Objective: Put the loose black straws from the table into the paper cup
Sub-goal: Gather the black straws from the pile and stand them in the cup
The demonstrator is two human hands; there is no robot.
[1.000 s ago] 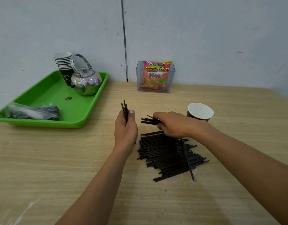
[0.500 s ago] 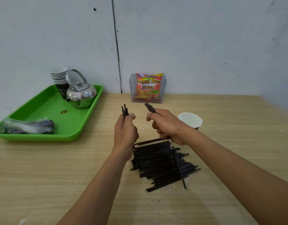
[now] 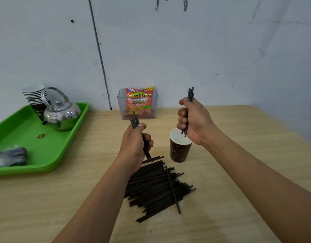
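Note:
A heap of loose black straws [image 3: 156, 186] lies on the wooden table in front of me. The dark paper cup [image 3: 180, 149] with a white inside stands upright just behind the heap, to its right. My right hand [image 3: 193, 121] grips a small bundle of straws [image 3: 190, 94] upright directly over the cup, with their lower ends at the rim. My left hand [image 3: 135, 142] holds another small bundle [image 3: 134, 121] upright, left of the cup and above the heap's far end.
A green tray [image 3: 51, 155] at the left holds a steel kettle [image 3: 62, 114], a stack of paper cups [image 3: 35, 97] and a plastic bag [image 3: 9, 156]. A clear box with a snack packet [image 3: 139, 103] stands against the wall behind.
My right hand lifted its straws from the heap, turned them upright and carried them right to above the cup. My left hand stayed in place with its bundle. The camera tilted up.

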